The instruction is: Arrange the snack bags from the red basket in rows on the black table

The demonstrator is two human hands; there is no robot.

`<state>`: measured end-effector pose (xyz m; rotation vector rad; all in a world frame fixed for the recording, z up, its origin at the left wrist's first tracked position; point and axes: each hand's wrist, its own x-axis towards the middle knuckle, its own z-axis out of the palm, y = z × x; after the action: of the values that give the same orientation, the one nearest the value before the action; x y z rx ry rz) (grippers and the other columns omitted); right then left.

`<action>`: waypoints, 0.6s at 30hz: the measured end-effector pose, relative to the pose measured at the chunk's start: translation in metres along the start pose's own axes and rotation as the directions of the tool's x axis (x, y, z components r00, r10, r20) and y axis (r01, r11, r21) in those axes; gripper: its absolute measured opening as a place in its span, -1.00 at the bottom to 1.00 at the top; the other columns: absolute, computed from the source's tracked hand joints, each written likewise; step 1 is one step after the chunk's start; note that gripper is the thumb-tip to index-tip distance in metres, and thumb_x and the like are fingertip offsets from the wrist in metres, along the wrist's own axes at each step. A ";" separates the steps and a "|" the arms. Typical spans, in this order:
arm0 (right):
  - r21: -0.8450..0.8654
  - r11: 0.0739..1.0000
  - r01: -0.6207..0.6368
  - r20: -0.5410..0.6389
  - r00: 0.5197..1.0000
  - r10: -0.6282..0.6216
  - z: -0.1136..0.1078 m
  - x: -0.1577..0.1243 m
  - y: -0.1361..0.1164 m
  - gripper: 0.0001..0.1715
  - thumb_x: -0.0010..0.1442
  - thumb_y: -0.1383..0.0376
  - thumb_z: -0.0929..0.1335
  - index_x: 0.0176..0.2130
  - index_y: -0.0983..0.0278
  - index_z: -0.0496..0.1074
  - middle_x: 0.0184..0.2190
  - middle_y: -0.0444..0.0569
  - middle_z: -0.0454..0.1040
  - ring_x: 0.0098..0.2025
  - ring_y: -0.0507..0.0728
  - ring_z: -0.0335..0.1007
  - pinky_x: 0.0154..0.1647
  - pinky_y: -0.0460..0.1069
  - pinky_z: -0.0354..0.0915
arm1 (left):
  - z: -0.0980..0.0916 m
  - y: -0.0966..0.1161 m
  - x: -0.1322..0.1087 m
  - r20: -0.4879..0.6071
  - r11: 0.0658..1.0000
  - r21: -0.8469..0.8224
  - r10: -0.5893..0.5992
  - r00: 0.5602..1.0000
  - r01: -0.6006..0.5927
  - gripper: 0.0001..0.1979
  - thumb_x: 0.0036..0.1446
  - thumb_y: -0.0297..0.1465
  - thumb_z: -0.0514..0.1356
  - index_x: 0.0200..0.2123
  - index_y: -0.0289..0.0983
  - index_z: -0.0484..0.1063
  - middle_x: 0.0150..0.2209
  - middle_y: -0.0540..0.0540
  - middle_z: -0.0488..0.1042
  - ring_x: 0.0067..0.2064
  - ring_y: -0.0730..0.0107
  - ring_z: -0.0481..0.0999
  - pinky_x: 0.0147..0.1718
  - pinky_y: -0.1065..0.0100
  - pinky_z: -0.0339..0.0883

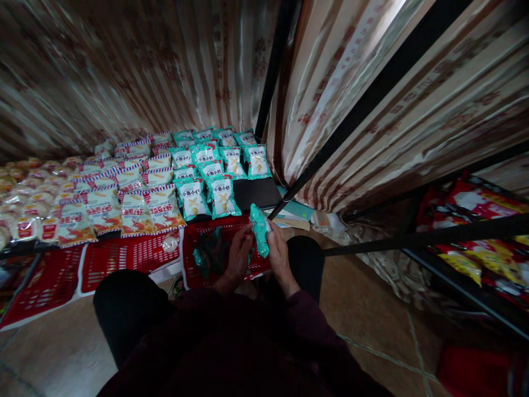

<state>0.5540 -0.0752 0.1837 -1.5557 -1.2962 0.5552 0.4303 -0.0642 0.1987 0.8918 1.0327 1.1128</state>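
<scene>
A teal snack bag [260, 231] is held upright between my two hands, seen nearly edge-on. My right hand [278, 251] grips its right side, fingers closed round it. On its left side my left hand [239, 251] is curled with the fingertips at the bag's edge. Below my left hand a red basket [190, 270] holds several teal bags [209, 253] in shadow. Ahead, teal-and-white snack bags [223, 196] stand in rows on a black shelf [257, 193], whose right front part shows bare.
Left of the teal bags are rows of striped snack bags [134, 212] and round packaged goods [35, 209]. Red baskets [128, 253] sit under the shelf edge. Black metal poles [314, 171] slant in front of a curtain [322, 99]. Red and yellow packets [483, 231] lie at right.
</scene>
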 end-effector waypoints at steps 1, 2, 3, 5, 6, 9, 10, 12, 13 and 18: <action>0.011 1.000 -0.005 0.002 1.000 0.005 -0.001 0.001 -0.001 -0.40 0.29 0.00 0.11 0.14 0.25 0.29 0.10 0.12 0.32 0.16 0.20 0.22 0.23 0.17 0.11 | 0.000 0.001 0.000 0.006 1.000 0.010 0.016 1.000 -0.016 -0.56 0.06 -0.14 0.21 -0.02 -0.19 0.44 0.01 -0.12 0.44 0.02 0.16 0.38 0.00 0.23 0.27; 0.023 1.000 -0.009 0.009 1.000 0.008 -0.001 0.002 -0.002 -0.39 0.29 -0.01 0.10 0.14 0.25 0.30 0.09 0.11 0.33 0.16 0.19 0.23 0.23 0.16 0.11 | 0.001 0.002 0.000 0.014 0.999 0.022 0.033 0.999 -0.033 -0.56 0.06 -0.15 0.20 -0.01 -0.18 0.44 0.01 -0.12 0.43 0.03 0.16 0.36 0.01 0.22 0.26; 0.034 0.999 -0.011 0.018 1.000 0.010 -0.002 0.003 -0.003 -0.39 0.29 -0.01 0.10 0.14 0.25 0.30 0.08 0.10 0.33 0.15 0.18 0.23 0.22 0.15 0.12 | 0.001 0.003 -0.001 0.021 0.998 0.037 0.049 0.999 -0.050 -0.56 0.07 -0.15 0.20 0.00 -0.17 0.43 0.02 -0.12 0.42 0.04 0.15 0.36 0.02 0.21 0.26; 0.058 0.998 -0.021 0.037 0.999 0.019 -0.004 0.004 -0.005 -0.39 0.28 -0.03 0.11 0.13 0.23 0.31 0.07 0.09 0.34 0.15 0.18 0.23 0.22 0.14 0.12 | 0.002 0.006 -0.001 0.032 0.994 0.072 0.076 0.997 -0.079 -0.57 0.08 -0.15 0.19 0.02 -0.14 0.43 0.02 -0.13 0.41 0.05 0.14 0.34 0.02 0.20 0.26; 0.072 0.997 -0.032 0.048 0.998 0.029 -0.005 0.005 -0.006 -0.39 0.27 -0.04 0.13 0.13 0.22 0.31 0.08 0.08 0.34 0.16 0.19 0.23 0.22 0.14 0.12 | 0.002 0.007 -0.001 0.036 0.992 0.090 0.089 0.995 -0.092 -0.57 0.09 -0.15 0.18 0.02 -0.14 0.43 0.02 -0.14 0.40 0.04 0.15 0.34 0.02 0.20 0.26; 0.132 0.986 -0.099 0.086 0.992 0.088 -0.009 0.007 -0.009 -0.34 0.22 -0.06 0.20 0.16 0.23 0.28 0.15 0.08 0.31 0.21 0.22 0.18 0.25 0.16 0.08 | 0.002 0.010 0.000 0.046 0.981 0.133 0.133 0.990 -0.139 -0.57 0.11 -0.14 0.16 0.03 -0.14 0.43 0.01 -0.15 0.35 0.03 0.17 0.33 0.01 0.22 0.26; 0.159 0.979 -0.129 0.095 0.989 0.115 -0.010 0.007 -0.010 -0.31 0.19 -0.06 0.23 0.18 0.24 0.25 0.18 0.08 0.29 0.23 0.23 0.16 0.26 0.16 0.07 | 0.002 0.011 0.001 0.051 0.977 0.145 0.151 0.987 -0.157 -0.57 0.12 -0.14 0.15 0.03 -0.15 0.43 0.01 -0.16 0.34 0.03 0.18 0.33 0.01 0.23 0.26; 0.218 0.958 -0.188 0.107 0.980 0.168 -0.011 0.008 -0.012 -0.24 0.16 -0.06 0.27 0.21 0.26 0.20 0.21 0.08 0.25 0.24 0.26 0.15 0.25 0.16 0.09 | 0.002 0.010 0.002 0.058 0.967 0.171 0.184 0.981 -0.191 -0.57 0.14 -0.12 0.13 0.03 -0.15 0.43 0.00 -0.17 0.31 0.02 0.19 0.33 0.00 0.24 0.26; 0.245 0.947 -0.208 0.116 0.976 0.185 -0.012 0.008 -0.013 -0.21 0.14 -0.06 0.29 0.22 0.27 0.18 0.22 0.09 0.24 0.24 0.27 0.16 0.23 0.15 0.12 | 0.002 0.010 0.003 0.063 0.961 0.186 0.195 0.979 -0.204 -0.57 0.15 -0.12 0.12 0.03 -0.15 0.43 0.00 -0.17 0.30 0.02 0.19 0.32 0.00 0.24 0.26; 0.306 0.918 -0.253 0.170 0.963 0.209 -0.015 0.008 -0.013 -0.17 0.07 -0.05 0.35 0.19 0.28 0.18 0.10 0.11 0.38 0.11 0.29 0.32 0.11 0.15 0.25 | 0.005 0.008 0.006 0.109 0.917 0.278 0.265 0.958 -0.285 -0.59 0.20 -0.12 0.05 0.03 -0.14 0.42 -0.01 -0.15 0.25 0.06 0.24 0.28 0.05 0.23 0.23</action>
<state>0.5626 -0.0748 0.2031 -1.4173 -1.0574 0.9898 0.4336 -0.0568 0.2064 1.3373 1.0513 1.1698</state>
